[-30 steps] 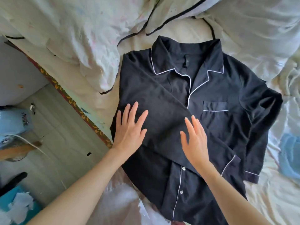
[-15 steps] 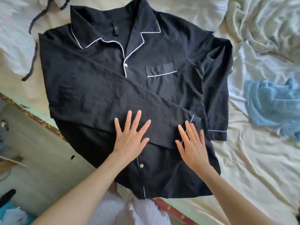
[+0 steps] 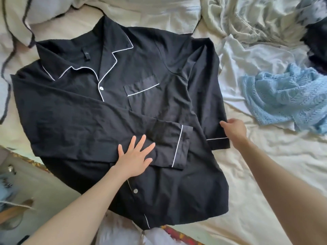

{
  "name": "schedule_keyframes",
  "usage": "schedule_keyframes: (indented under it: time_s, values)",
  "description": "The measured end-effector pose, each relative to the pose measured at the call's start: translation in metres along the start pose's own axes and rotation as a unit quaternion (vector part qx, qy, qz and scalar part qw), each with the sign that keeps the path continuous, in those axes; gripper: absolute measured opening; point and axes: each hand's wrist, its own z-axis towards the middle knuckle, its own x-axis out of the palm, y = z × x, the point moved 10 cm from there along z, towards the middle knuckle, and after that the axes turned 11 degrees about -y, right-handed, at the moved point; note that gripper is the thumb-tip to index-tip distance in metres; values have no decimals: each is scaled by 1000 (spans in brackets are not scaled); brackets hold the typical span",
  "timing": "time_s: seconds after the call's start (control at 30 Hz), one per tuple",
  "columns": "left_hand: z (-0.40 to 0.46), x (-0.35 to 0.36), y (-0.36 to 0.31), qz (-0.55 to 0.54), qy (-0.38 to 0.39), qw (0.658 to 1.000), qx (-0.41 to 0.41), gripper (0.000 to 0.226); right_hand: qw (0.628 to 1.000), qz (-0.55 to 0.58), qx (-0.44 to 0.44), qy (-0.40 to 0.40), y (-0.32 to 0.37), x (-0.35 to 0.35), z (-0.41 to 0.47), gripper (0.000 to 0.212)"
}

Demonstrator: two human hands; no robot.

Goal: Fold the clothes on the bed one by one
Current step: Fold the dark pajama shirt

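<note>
Pressing folded sleeve w/ left hand; right hand pinches other sleeve.

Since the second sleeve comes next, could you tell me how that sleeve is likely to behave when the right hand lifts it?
The unfolded sleeve will probably hang limp: the shirt lies flat and creased like thin woven cloth. It looks light, so the right hand pinching the sleeve's edge near the cuff should suffice. The left hand lying flat on the folded sleeve likely keeps that layer from sliding.

Shirt on bed — knit rightward
</note>
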Motion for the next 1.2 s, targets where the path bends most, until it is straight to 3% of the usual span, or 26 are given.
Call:
schedule_keyframes:
  time_s: [0.1, 0.23, 0.27, 0.33, 0.4, 0.47, 0.53, 0.6, 0.7, 0.73, 0.8, 0.9, 1.07, 1.2]
  values:
    - [1, 0, 1, -25, 16, 999, -12, 53, 992, 117, -4, -48, 14, -24, -2, 22]
    - [-3, -25, 3, -196, -31, 977, -72, 39, 961, 182, -147, -144, 69, -81, -39, 14]
    - [-5, -37, 6, -292, -54, 949, -107, 33, 949, 210, -182, -146, 84, -92, -55, 12]
    - [-14, -61, 5, -491, -79, 850, -174, 25, 929, 267, -229, -112, 107, -98, -89, 11]
    - [-20, -82, -11, -609, -49, 772, -175, 33, 919, 303, -245, -52, 119, -89, -124, 11]
    - [-23, -100, -28, -693, -15, 706, -146, 49, 922, 273, -274, 14, 127, -67, -159, 9]
    - [-26, -117, -36, -742, -11, 658, -130, 52, 924, 172, -331, 79, 129, -34, -192, 19]
    - [-31, -125, -36, -709, -35, 694, -120, 42, 901, 106, -384, 174, 125, 3, -225, 29]
    - [-31, -104, -20, -577, -73, 802, -137, 38, 862, 29, -397, 314, 106, 57, -261, 30]
    - [-30, -95, -8, -558, -99, 809, -155, 30, 860, 3, -381, 338, 98, 70, -266, 30]
    - [-33, -84, 24, -567, -158, 780, -212, 2, 875, -27, -343, 341, 87, 82, -264, 29]
    - [-48, -78, 76, -601, -219, 722, -264, 24, 920, -19, -264, 287, 78, 79, -238, 27]
    - [-97, -61, 159, -518, -245, 755, -318, 29, 967, 43, -123, 217, 68, 78, -192, 24]
    - [-117, -50, 213, -449, -246, 771, -380, 31, 965, 144, -19, 219, 83, 95, -179, 16]
